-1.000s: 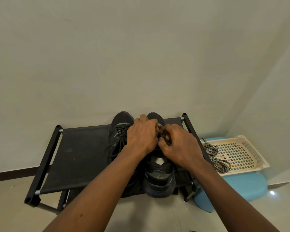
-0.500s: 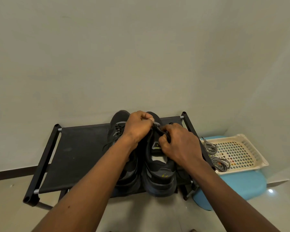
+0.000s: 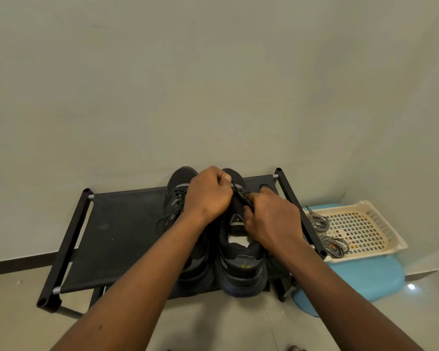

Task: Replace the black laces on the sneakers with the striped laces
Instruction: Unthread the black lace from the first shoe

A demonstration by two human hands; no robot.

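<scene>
Two black sneakers stand side by side on a black fabric rack (image 3: 127, 224), heels toward me. The right sneaker (image 3: 241, 264) shows its open tongue and pale insole. Above its toe end, my left hand (image 3: 208, 193) pinches a black lace (image 3: 236, 190) and holds it taut. At the eyelets my right hand (image 3: 271, 216) grips the same lace. Behind my left arm, the left sneaker (image 3: 179, 188) keeps its black laces threaded. Two coiled striped laces (image 3: 327, 236) lie in a cream basket to the right.
The cream perforated basket (image 3: 375, 224) sits on a light blue stool (image 3: 365, 277) right of the rack. A plain wall rises just behind the rack. Pale tiled floor (image 3: 213, 323) lies in front, with a dark skirting strip at the left.
My left hand has moved up and away toward the toe, drawing the black lace out. The right sneaker's tongue and insole have come into view. My right hand stayed at the eyelets.
</scene>
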